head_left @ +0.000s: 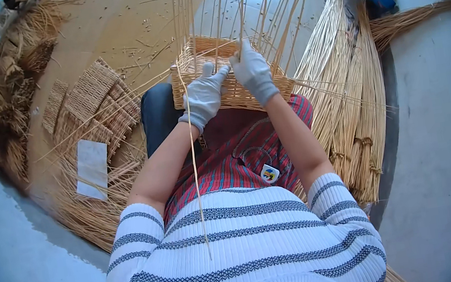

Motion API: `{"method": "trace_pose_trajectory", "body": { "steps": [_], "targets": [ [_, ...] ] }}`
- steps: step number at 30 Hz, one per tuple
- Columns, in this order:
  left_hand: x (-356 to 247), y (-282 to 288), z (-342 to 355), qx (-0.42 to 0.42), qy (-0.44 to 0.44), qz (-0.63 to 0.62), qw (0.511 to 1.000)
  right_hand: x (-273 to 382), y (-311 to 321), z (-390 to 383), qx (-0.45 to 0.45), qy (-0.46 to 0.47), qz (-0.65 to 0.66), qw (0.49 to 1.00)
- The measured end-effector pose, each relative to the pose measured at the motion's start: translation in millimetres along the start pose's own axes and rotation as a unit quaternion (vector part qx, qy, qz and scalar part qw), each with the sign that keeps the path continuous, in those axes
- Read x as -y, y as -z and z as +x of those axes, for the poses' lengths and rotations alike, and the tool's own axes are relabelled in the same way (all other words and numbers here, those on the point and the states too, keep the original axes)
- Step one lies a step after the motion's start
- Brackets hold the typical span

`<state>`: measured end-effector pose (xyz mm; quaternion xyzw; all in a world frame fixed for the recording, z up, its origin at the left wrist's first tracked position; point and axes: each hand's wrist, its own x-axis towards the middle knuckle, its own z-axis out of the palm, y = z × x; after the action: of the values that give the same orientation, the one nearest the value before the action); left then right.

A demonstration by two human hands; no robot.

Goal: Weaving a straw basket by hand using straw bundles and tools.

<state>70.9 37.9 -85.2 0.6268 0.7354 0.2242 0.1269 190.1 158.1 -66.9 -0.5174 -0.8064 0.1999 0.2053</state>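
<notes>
A woven wicker basket (239,95) rests on my lap, with long upright strands (267,5) rising from its walls toward the top of the view. My left hand (204,95), in a pale work glove, is closed at the near wall, its thumb and fingers pinched at the weave. Just right of it, my gloved right hand (254,73) is closed on an upright strand at the basket's edge. One loose strand (194,162) hangs down past my left wrist over my shirt. What lies between the left fingertips is hidden.
Flat woven panels (93,93) lie on the floor to the left, with a pale sheet (91,168) beside them. Straw bundles (7,108) line the far left. Long pale reeds (347,106) are spread at the right. Scraps litter the floor ahead.
</notes>
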Motion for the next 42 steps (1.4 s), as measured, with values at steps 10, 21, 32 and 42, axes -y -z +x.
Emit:
{"method": "trace_pose_trajectory", "body": {
  "steps": [10,21,32,42],
  "targets": [
    [-1,13,11,0.012,-0.019,-0.028,0.999,-1,8,-34,-0.098,0.117,0.022,0.988],
    [7,11,15,0.042,-0.028,-0.038,0.998,-18,40,-35,0.191,0.111,-0.059,0.974],
    [4,15,14,-0.009,-0.049,-0.035,0.998,-30,41,-73,0.096,0.048,0.178,0.978],
    [-5,12,28,0.080,-0.002,0.098,0.992,10,38,-5,-0.034,0.118,0.247,0.961]
  ]
}}
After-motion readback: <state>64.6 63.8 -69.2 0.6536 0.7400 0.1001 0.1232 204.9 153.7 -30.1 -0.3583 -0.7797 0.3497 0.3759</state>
